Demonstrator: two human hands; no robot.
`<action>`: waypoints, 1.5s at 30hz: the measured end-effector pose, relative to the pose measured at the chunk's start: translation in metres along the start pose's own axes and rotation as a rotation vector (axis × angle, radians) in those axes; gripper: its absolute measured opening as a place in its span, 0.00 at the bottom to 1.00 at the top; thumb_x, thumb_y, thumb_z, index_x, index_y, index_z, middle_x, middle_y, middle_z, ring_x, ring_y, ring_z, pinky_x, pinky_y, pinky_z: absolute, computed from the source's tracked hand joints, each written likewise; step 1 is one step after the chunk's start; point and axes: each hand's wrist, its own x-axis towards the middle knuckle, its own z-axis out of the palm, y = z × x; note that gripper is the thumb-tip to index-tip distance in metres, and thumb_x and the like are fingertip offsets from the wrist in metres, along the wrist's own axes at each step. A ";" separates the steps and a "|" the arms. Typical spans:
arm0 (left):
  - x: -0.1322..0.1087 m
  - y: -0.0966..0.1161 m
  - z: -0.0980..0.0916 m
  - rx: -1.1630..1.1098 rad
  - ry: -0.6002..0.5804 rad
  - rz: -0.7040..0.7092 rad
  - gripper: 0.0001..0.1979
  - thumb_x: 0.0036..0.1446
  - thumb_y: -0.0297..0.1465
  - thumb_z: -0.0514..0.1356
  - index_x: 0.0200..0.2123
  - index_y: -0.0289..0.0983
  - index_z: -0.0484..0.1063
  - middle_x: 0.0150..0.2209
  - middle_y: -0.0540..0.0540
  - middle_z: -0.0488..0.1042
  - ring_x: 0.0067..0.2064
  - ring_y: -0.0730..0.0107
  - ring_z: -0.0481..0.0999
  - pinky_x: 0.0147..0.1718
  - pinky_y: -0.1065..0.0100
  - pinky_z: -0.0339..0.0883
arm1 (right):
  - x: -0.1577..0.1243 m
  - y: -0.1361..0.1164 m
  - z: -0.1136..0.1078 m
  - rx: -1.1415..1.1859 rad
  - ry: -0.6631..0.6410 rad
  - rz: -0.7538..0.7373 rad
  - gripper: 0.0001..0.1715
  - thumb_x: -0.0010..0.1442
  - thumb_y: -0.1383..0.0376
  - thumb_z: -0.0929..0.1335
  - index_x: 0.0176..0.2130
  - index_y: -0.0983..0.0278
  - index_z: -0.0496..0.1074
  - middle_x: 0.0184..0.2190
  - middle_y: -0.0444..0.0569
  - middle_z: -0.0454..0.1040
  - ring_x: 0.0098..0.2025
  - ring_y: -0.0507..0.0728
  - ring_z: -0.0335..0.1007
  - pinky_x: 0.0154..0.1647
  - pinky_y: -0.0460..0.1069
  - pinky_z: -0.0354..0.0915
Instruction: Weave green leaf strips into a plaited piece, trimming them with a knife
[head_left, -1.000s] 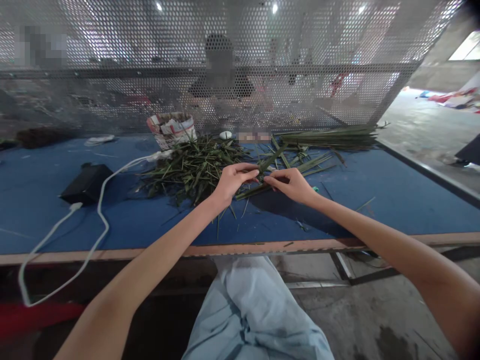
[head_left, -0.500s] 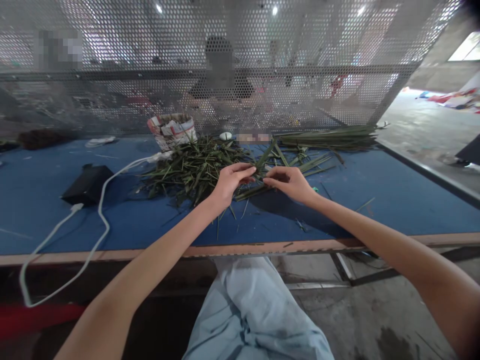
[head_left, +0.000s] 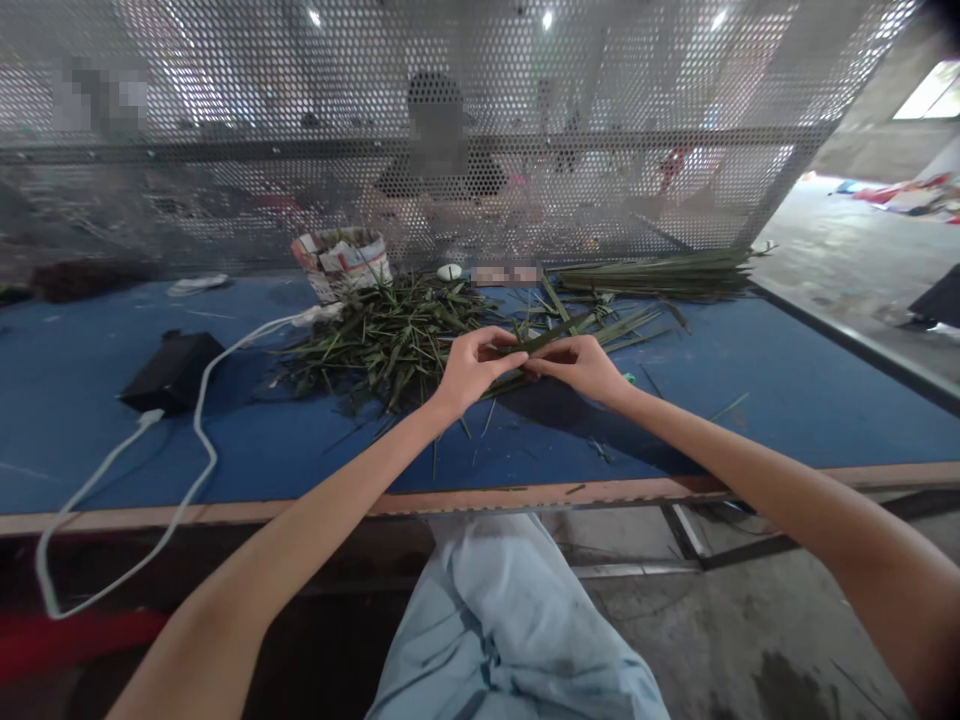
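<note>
Green leaf strips (head_left: 559,334) run between my two hands above the blue table. My left hand (head_left: 480,366) is closed on the strips, thumb and fingers pinched near my other fingertips. Meeting it from the right, my right hand (head_left: 577,365) pinches the same strips. The exact fold between the fingertips is too small to make out. A heap of short green leaf pieces (head_left: 382,335) lies just left of my hands. Long leaf strips (head_left: 660,275) lie in a bundle behind and to the right.
A paper-lined basket (head_left: 346,262) stands behind the heap. At the left, a black box (head_left: 172,372) has a white cable (head_left: 206,430) looping over the table edge. A perforated metal screen (head_left: 300,190) rises behind the table (head_left: 810,400), with a person beyond it.
My left hand has moved slightly right, up against the fingertips of my right hand. The leaf strip that stood upright between them now leans over to the right.
</note>
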 end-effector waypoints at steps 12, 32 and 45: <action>-0.011 0.007 0.001 0.215 -0.024 0.282 0.05 0.55 0.32 0.63 0.36 0.39 0.75 0.37 0.45 0.78 0.41 0.65 0.77 0.42 0.63 0.72 | -0.013 -0.007 -0.002 -0.330 0.192 -0.231 0.18 0.59 0.53 0.70 0.42 0.64 0.78 0.25 0.48 0.76 0.28 0.55 0.74 0.31 0.49 0.69; -0.009 0.010 -0.002 0.287 -0.056 0.253 0.03 0.55 0.32 0.62 0.32 0.39 0.74 0.35 0.45 0.77 0.40 0.65 0.76 0.42 0.63 0.68 | -0.009 -0.026 -0.009 -0.114 0.355 -0.180 0.16 0.55 0.53 0.72 0.32 0.64 0.78 0.17 0.46 0.71 0.19 0.53 0.65 0.22 0.50 0.65; -0.009 0.009 -0.002 0.277 -0.056 0.207 0.03 0.54 0.32 0.62 0.32 0.39 0.74 0.35 0.45 0.77 0.40 0.65 0.76 0.43 0.63 0.69 | -0.004 -0.022 -0.013 -0.090 0.353 -0.145 0.17 0.54 0.52 0.72 0.32 0.64 0.78 0.16 0.44 0.70 0.17 0.52 0.64 0.21 0.49 0.64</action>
